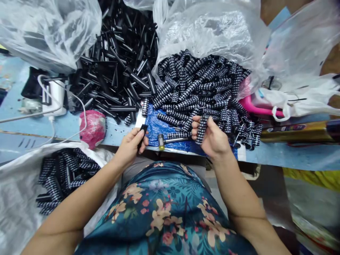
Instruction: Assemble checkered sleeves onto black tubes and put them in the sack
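My left hand (133, 143) pinches a small black plastic piece (142, 135) between thumb and fingers, near the table's front edge. In my right hand (214, 140) is a black ribbed cylinder with rows of white marks (202, 130), held roughly upright with the fingers wrapped round it. Between the hands a small hammer (161, 142) with a yellow tip lies on a blue sheet (152, 124). Behind my right hand spreads a big pile of similar ribbed cylinders (191, 88). Beyond my left hand is a heap of glossy black plastic parts (117, 81).
A white sack (16, 191) at lower left holds more ribbed pieces. On the table stand a pink wrapped ball (92, 128) and a white power strip (54, 97) with cables. Clear plastic bags (212, 32) lie behind. At right are a pink tube (259, 108) and a gold box (297, 131).
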Available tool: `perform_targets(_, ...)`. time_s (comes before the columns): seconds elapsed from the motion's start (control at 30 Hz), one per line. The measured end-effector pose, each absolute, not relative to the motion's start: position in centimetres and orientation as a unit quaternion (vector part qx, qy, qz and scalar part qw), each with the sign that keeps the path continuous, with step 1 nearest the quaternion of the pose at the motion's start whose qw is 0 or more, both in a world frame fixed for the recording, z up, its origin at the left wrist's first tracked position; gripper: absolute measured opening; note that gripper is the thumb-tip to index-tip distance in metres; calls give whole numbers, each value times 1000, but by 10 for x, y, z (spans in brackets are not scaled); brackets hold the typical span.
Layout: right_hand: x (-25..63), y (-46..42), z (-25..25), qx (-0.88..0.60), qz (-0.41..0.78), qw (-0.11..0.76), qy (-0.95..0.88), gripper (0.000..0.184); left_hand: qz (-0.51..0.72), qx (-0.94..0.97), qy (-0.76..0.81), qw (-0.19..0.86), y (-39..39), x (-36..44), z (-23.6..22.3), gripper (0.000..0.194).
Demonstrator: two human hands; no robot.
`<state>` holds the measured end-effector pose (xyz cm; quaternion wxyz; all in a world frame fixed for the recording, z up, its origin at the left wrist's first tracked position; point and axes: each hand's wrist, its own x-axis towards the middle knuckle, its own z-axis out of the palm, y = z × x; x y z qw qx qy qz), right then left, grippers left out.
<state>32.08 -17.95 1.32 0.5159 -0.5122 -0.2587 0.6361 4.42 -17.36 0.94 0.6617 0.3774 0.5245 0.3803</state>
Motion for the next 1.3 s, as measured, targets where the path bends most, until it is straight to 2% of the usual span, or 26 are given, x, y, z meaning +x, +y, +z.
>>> perform_targets(0.1, 299, -186, 6, -476, 676, 529, -190, 45, 386, 382, 507, 669, -169, 66, 13, 30)
perform_targets(0.23, 271, -187, 8, -440, 673, 564, -187, 47, 374, 433, 487, 660, -172, 90, 27, 28)
perform_targets(0.4, 240, -184, 16, -412, 635, 633, -161, 43, 401, 528, 488, 568, -178, 110, 40, 26)
perform_targets(0.53, 232, -185, 13, -442, 577, 612, -312, 50, 397, 566, 486, 535, -178, 113, 39, 22)
perform_targets(0.6, 241, -187, 10, -449, 482, 585, -473, 65, 396, 551, 489, 547, -178, 107, 41, 21)
perform_targets(0.67, 255, -190, 5, -430, 357, 535, -634, 97, 389, 529, 490, 573, -178, 99, 44, 25)
perform_targets(0.73, 266, -192, 2, -395, 254, 484, -738, 110, 380, 515, 485, 595, -180, 92, 47, 30)
perform_targets(0.97, 267, -201, -3, -383, 57, 474, -791, 113, 395, 452, 503, 622, -189, 94, 39, 51)
perform_targets(1.1, 262, -204, 2, -365, 41, 474, -801, 108, 421, 424, 506, 622, -194, 101, 38, 48)
perform_targets(1.3, 261, -205, -1, -380, 4, 474, -794, 105, 435, 360, 466, 681, -197, 103, 37, 43)
